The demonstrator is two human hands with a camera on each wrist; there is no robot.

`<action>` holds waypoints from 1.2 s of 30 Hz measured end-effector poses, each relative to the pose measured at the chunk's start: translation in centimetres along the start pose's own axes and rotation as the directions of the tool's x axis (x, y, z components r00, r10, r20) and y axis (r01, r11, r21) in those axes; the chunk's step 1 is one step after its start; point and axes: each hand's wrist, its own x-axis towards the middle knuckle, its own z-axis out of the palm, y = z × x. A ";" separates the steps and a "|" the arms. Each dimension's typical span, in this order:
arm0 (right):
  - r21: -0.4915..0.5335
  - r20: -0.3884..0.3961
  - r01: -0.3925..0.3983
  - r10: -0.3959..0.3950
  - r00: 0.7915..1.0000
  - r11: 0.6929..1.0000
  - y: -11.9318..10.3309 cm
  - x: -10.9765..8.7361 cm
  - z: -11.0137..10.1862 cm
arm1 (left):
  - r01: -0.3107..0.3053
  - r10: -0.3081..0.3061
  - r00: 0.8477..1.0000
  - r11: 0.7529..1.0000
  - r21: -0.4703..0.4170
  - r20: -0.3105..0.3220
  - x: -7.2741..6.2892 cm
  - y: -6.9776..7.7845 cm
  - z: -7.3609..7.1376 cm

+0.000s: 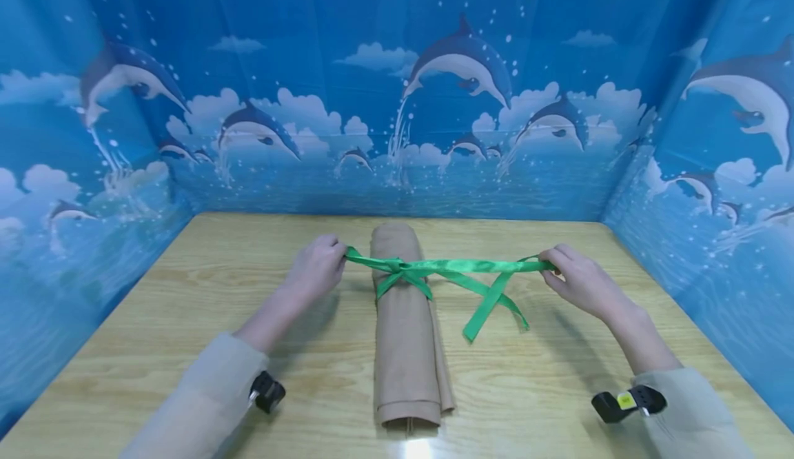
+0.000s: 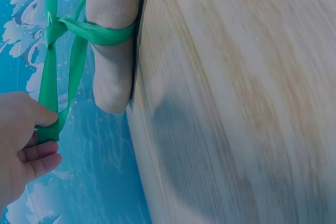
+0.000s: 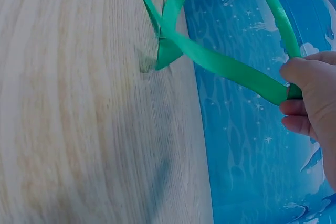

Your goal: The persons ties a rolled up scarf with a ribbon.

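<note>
A rolled beige cloth (image 1: 406,349) lies lengthwise on the table, with a green ribbon (image 1: 459,266) wrapped around its upper part and knotted on top. To the left of the roll, my left hand (image 1: 318,266) pinches one loop of the ribbon. Out on the right, my right hand (image 1: 579,280) pinches the other side, and the ribbon stretches nearly straight between the hands. Loose ribbon tails hang down between the roll and my right hand. In the left wrist view, the ribbon loop (image 2: 49,85) runs from thumb and fingers up to the knot. The right wrist view shows ribbon (image 3: 236,72) folded at the fingertips.
The light wooden table (image 1: 217,280) extends around the roll. Blue curtains (image 1: 347,190) with dolphins and clouds stand along its back and both sides. Each wrist carries a small black camera, one on the left sleeve (image 1: 207,383) and one on the right sleeve (image 1: 688,404).
</note>
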 end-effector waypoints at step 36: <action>-0.051 0.067 -0.041 0.044 0.997 0.998 0.7 -0.4 0.4 | 0.002 -0.014 0.990 0.997 0.080 0.144 -2.2 -3.9 -2.5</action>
